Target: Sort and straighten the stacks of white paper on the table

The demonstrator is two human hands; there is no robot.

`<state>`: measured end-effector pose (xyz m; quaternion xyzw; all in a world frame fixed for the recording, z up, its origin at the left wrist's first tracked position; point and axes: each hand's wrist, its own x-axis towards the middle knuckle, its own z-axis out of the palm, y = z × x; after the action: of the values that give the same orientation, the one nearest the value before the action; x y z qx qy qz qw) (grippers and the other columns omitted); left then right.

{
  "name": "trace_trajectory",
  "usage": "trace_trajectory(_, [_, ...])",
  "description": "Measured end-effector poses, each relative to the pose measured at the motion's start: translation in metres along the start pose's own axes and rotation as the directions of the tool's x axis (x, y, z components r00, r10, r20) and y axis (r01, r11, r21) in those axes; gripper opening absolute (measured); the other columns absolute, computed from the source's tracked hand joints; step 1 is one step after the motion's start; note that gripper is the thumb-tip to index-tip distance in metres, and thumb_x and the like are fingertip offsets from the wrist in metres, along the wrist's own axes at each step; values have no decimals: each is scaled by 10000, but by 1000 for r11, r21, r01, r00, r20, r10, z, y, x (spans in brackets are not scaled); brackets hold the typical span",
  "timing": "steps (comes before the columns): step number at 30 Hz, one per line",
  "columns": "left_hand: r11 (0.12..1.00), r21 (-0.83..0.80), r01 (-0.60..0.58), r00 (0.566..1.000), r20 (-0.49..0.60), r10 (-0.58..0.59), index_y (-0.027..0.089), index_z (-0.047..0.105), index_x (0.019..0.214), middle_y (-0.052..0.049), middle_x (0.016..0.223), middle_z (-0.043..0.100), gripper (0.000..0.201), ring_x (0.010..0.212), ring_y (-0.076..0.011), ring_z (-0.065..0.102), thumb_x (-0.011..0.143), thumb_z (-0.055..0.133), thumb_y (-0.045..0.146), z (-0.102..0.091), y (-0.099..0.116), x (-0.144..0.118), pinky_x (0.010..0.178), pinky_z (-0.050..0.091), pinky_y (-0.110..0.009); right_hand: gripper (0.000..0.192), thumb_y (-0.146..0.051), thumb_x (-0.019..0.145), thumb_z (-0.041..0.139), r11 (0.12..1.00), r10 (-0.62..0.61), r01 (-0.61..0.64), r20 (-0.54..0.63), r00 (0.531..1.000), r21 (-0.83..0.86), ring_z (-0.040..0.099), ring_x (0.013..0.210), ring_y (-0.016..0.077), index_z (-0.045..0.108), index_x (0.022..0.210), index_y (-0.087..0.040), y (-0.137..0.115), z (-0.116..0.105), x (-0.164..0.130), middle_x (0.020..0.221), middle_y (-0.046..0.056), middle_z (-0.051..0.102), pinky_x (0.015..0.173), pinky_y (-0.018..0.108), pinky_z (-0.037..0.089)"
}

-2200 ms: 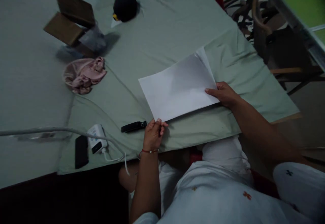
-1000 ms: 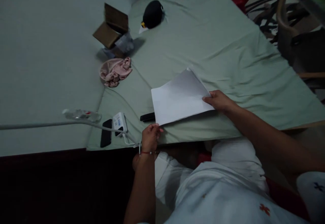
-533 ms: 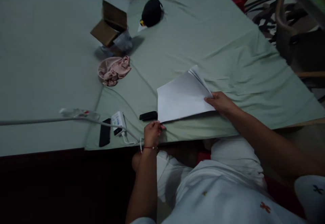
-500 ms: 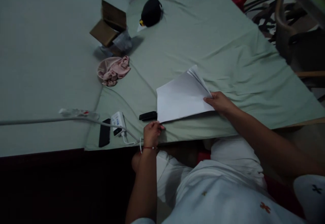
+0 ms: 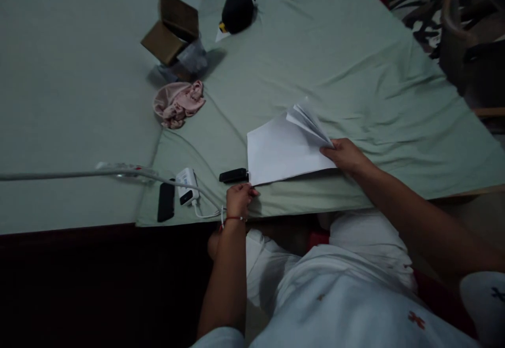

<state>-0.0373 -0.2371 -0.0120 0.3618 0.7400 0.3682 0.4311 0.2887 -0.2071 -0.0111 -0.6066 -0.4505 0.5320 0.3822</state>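
A stack of white paper sheets [image 5: 286, 150] lies at the near edge of the cloth-covered table, its far right corner lifted and fanned apart. My right hand [image 5: 347, 156] is closed on the right edge of the stack, thumb on top. At the near left corner, my left hand [image 5: 239, 198] pinches the paper with its fingertips. Just beyond my left hand, a black oblong object [image 5: 233, 175], which looks like a stapler, touches or nearly touches the paper's left edge.
Left of my left hand are a white power strip [image 5: 187, 186], a black phone [image 5: 166, 200] and a grey cable [image 5: 130, 173]. Farther off lie a pink cloth [image 5: 179, 104], an open cardboard box [image 5: 168, 42] and a black rounded case [image 5: 239, 9]. A wall borders the left.
The top sheets at the far right corner have fanned farther apart and curl leftward. Both hands keep their hold on the paper. The whole view has shifted slightly.
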Motion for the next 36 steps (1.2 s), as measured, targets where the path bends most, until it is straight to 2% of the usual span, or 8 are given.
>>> trace_trajectory(5, [1000, -27, 13, 998, -58, -15, 169, 610, 745, 4, 506, 634, 195, 348, -63, 325, 683, 695, 333, -2, -3, -4, 407, 206, -211, 156, -339, 730, 627, 1000, 0, 0, -6, 1000, 21, 365, 569, 114, 596, 699, -189, -3, 7, 2, 605, -29, 441, 542, 275, 249])
trace_trajectory(8, [982, 122, -146, 967, -191, 167, 171, 638, 843, -23, 637, 693, 165, 466, -113, 499, 760, 651, 313, -6, -6, -13, 499, 391, -239, 142, -323, 732, 614, 1000, -6, 7, -32, 999, 28, 369, 569, 113, 585, 688, -191, -1, 12, 4, 611, -29, 442, 543, 274, 245])
trace_trajectory(11, [821, 437, -366, 808, -289, 514, 174, 679, 992, -111, 950, 760, 191, 885, -228, 696, 842, 576, 232, -13, -8, -22, 858, 549, -377, 146, -325, 746, 613, 998, 22, -20, -29, 999, 53, 383, 559, 120, 583, 694, -193, -2, 15, 4, 616, -18, 470, 548, 284, 270])
trace_trajectory(13, [672, 575, -467, 697, -228, 680, 171, 691, 1148, -159, 1254, 716, 344, 1227, -284, 631, 844, 532, 140, -18, -10, -25, 1107, 459, -460, 147, -327, 753, 618, 998, 36, -35, -22, 999, 59, 397, 558, 127, 585, 701, -194, -3, 16, 3, 625, -5, 498, 558, 293, 297])
trace_trajectory(15, [560, 622, -547, 652, -104, 751, 167, 642, 1334, -158, 1486, 599, 567, 1448, -290, 481, 799, 497, 44, -21, -13, -23, 1241, 330, -476, 150, -332, 751, 628, 997, 42, -41, -23, 999, 60, 407, 563, 131, 582, 707, -196, -5, 18, 2, 634, 2, 515, 562, 296, 308])
trace_trajectory(23, [442, 688, -576, 716, 163, 679, 157, 475, 1557, -150, 1638, 453, 887, 1561, -293, 357, 695, 477, -57, -19, -35, -11, 1294, 275, -493, 135, -326, 775, 620, 998, 33, -32, -27, 999, 45, 437, 605, 155, 590, 718, -208, -1, 23, 5, 662, 26, 539, 566, 300, 328])
trace_trajectory(30, [521, 633, -572, 726, 96, 681, 187, 562, 1483, -122, 1585, 530, 741, 1523, -273, 420, 768, 520, -3, -16, -28, -8, 1301, 287, -460, 159, -328, 832, 577, 988, -111, 99, -94, 989, -118, 445, 655, 173, 597, 725, -212, -2, 27, 11, 672, 31, 531, 580, 296, 298])
trace_trajectory(36, [543, 591, -597, 654, -35, 756, 188, 629, 1369, -158, 1510, 586, 466, 1513, -293, 412, 914, 531, 159, -3, -21, -28, 1274, 297, -526, 157, -337, 777, 643, 995, -75, 79, -64, 995, 58, 383, 571, 130, 613, 708, -200, -4, -24, 13, 590, -19, 444, 559, 290, 242])
